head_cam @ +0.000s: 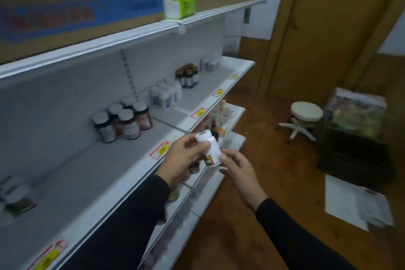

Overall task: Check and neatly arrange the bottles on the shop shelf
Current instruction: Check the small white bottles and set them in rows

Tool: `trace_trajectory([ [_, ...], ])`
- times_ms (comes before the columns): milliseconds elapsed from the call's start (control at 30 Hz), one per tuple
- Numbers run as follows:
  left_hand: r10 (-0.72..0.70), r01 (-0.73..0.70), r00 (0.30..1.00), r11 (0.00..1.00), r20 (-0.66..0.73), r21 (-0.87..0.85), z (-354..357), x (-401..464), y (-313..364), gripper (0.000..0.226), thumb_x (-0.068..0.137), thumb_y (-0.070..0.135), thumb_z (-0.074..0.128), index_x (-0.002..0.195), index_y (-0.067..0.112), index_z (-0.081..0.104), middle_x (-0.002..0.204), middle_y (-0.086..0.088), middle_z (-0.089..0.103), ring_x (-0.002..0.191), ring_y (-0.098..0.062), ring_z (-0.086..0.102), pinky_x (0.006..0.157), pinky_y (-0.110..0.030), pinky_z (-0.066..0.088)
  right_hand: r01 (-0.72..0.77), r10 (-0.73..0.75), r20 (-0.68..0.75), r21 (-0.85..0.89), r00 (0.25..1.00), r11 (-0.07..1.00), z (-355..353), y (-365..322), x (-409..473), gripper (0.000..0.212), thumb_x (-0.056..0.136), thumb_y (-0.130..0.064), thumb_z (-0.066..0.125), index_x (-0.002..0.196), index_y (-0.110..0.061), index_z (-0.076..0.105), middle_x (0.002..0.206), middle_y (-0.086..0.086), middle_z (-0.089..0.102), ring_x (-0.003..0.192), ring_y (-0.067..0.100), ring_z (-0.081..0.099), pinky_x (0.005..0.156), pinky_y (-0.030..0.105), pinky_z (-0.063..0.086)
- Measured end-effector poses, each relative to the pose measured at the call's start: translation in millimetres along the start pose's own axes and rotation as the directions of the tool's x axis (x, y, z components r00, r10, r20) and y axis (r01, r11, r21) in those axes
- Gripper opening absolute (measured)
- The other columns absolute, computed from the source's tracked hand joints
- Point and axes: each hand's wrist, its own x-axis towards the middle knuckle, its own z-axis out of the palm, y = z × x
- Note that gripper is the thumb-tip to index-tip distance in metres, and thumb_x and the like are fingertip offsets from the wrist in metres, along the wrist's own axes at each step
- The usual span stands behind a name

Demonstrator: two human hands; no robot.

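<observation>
Shop shelf [122, 166], white, tiered; taken as the landmark throughout. A large printed carton [72, 11] is seen on the tier above it, with a green-and-white pack [180, 4] beside the carton. Off the shelf's far end, a white stool [306, 116] and a dark rack [355, 138] are seen on the wooden floor, well apart from it.

On the shelf: a cluster of dark bottles [122, 121] toward the back, then white bottles [166, 94], then small brown bottles [188, 76] further along. Yellow price tags [162, 149] are fixed along the front lip.

A white bottle [209, 149] is held just out from the shelf's front edge, tilted, cap up. It is gripped by the left hand [185, 158], fingers curled round its upper body. The right hand [237, 167] is loosely spread, a fingertip touching the bottle's lower side.

Judged light, rigid plastic, smooth, possibly slippery; best taken round the body, not the cap. Placement could be hindered by the dark cluster; knocking neighbours over is the risk.
</observation>
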Motion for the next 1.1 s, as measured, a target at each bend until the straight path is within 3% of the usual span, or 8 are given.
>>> trace_trajectory([
  [100,0.002,-0.003,0.999,1.0,0.053,0.017,58,41,-6,0.025,0.092,0.008,0.064,0.116,0.006,0.063,0.069,0.005,0.066,0.053,-0.002,0.058,0.047,-0.017,0.044,-0.013,0.017,-0.14,0.027,0.99,1.0,-68,-7,14,0.021,0.098,-0.024,0.056,0.113,-0.013,0.065,0.108,0.012,0.068,0.096,0.019,0.065,0.087,0.033,0.053],
  [200,-0.002,-0.005,0.993,0.998,0.117,0.059,122,86,-14,0.023,0.091,0.007,0.064,0.114,0.012,0.065,0.085,0.003,0.074,0.075,-0.008,0.069,0.058,-0.014,0.051,0.001,0.002,-0.265,0.011,0.964,1.0,-148,-14,30,0.018,0.099,-0.023,0.055,0.113,-0.015,0.064,0.106,0.003,0.068,0.097,0.015,0.066,0.086,0.029,0.053],
  [367,-0.024,0.012,0.985,0.997,0.17,0.072,200,161,-37,0.03,0.086,0.014,0.071,0.115,0.015,0.067,0.113,-0.003,0.073,0.11,-0.022,0.067,0.093,-0.036,0.053,-0.012,-0.022,-0.41,-0.079,0.912,0.997,-261,-21,49,0.016,0.099,-0.029,0.054,0.112,-0.027,0.064,0.114,-0.005,0.067,0.105,0.008,0.065,0.091,0.026,0.054],
  [533,-0.065,0.018,0.951,0.988,0.304,0.155,286,245,-59,0.043,0.076,0.025,0.078,0.117,0.019,0.067,0.115,0.0,0.072,0.111,-0.019,0.066,0.098,-0.04,0.051,-0.054,-0.005,-0.568,-0.087,0.823,0.995,-364,-25,78,0.019,0.098,-0.032,0.054,0.116,-0.029,0.063,0.119,-0.008,0.064,0.111,0.006,0.061,0.094,0.026,0.051],
  [700,-0.096,-0.028,0.877,0.968,0.47,0.25,380,350,-88,0.029,0.086,0.015,0.073,0.112,0.024,0.068,0.108,0.009,0.073,0.103,-0.011,0.068,0.092,-0.032,0.054,-0.142,-0.068,-0.696,-0.24,0.715,0.96,-458,-23,112,0.023,0.098,-0.028,0.057,0.121,-0.028,0.058,0.11,-0.019,0.06,0.102,-0.006,0.058,0.072,0.007,0.048],
  [867,-0.17,-0.047,0.763,0.948,0.623,0.316,487,455,-120,0.034,0.081,0.008,0.077,0.112,0.021,0.069,0.109,0.003,0.074,0.105,-0.017,0.067,0.094,-0.036,0.052,-0.368,-0.089,-0.795,-0.373,0.6,0.852,-548,-14,131,0.03,0.095,-0.043,0.058,0.124,-0.041,0.051,0.127,-0.02,0.05,0.119,0.004,0.05,0.099,0.031,0.048],
  [967,-0.235,-0.087,0.679,0.915,0.696,0.393,562,502,-144,0.043,0.08,0.012,0.078,0.121,0.016,0.065,0.114,0.001,0.072,0.107,-0.016,0.066,0.097,-0.039,0.053,-0.53,-0.107,-0.813,-0.466,0.572,0.708,-599,-6,131,0.04,0.095,-0.046,0.056,0.132,-0.032,0.051,0.135,-0.014,0.048,0.124,0.007,0.047,0.101,0.027,0.044],
  [1100,-0.285,-0.173,0.588,0.87,0.757,0.462,667,544,-190,0.044,0.08,0.016,0.079,0.12,0.02,0.063,0.114,0.005,0.069,0.108,-0.014,0.064,0.096,-0.038,0.052,-0.687,-0.025,-0.853,-0.437,0.521,0.581,-676,14,131,0.053,0.097,-0.052,0.05,0.143,-0.029,0.043,0.152,-0.009,0.037,0.137,0.009,0.036,0.107,0.022,0.031],
])
